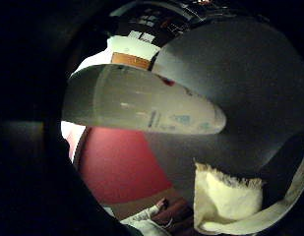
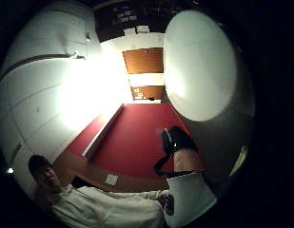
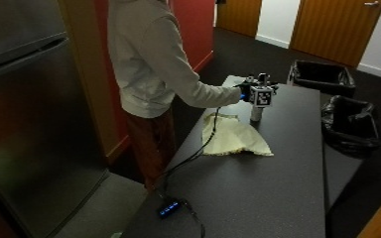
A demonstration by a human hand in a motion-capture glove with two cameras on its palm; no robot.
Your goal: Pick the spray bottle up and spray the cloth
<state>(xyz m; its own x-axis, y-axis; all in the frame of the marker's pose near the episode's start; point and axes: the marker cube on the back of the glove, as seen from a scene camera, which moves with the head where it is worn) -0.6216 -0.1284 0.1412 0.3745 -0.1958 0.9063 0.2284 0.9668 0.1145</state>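
Observation:
In the outside view a pale yellow cloth point(image 3: 233, 135) lies spread on the dark table point(image 3: 276, 188). Just beyond its far corner a whitish spray bottle point(image 3: 256, 114) stands upright. My gloved right hand point(image 3: 248, 91) grips the bottle at its top. I cannot tell whether the bottle's base touches the table. The bottle's body point(image 1: 141, 105) fills much of the little finger side palm view, with the cloth point(image 1: 228, 196) on the table past it. In the thumb side palm view the bottle point(image 2: 199, 66) bulks close to the palm.
Two black bins with bags point(image 3: 322, 77) point(image 3: 349, 124) stand on the floor beyond the table's far edge. A small device with blue lights point(image 3: 169, 208) sits at the table's near corner, its cable running toward the hand. A steel fridge point(image 3: 32, 124) stands at the left.

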